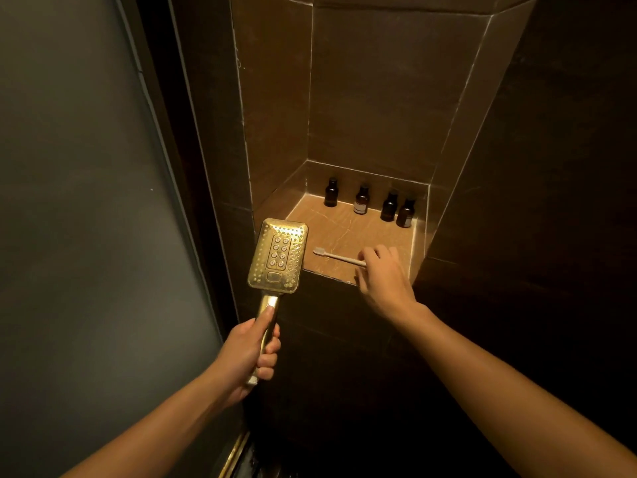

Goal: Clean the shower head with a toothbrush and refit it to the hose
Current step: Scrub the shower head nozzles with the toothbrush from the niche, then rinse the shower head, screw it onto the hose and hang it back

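Four dark bottles (361, 199) are being kept upright in a row along the back of the shelf (348, 232), two of them showing pale labels; what is inside them cannot be told. Near the shelf's front edge, the toothbrush (339, 257) is being pinched at its handle end by the curled fingers of the right hand (382, 274), bristles toward the shelf's left side. At the shelf's left front corner, which is being hidden by it, the shower head (278, 257) is being held upright with its nozzle face toward the camera, its handle being gripped firmly by the left hand (251, 353) below the shelf. A frosted panel (86, 201) is standing left of the shelf.
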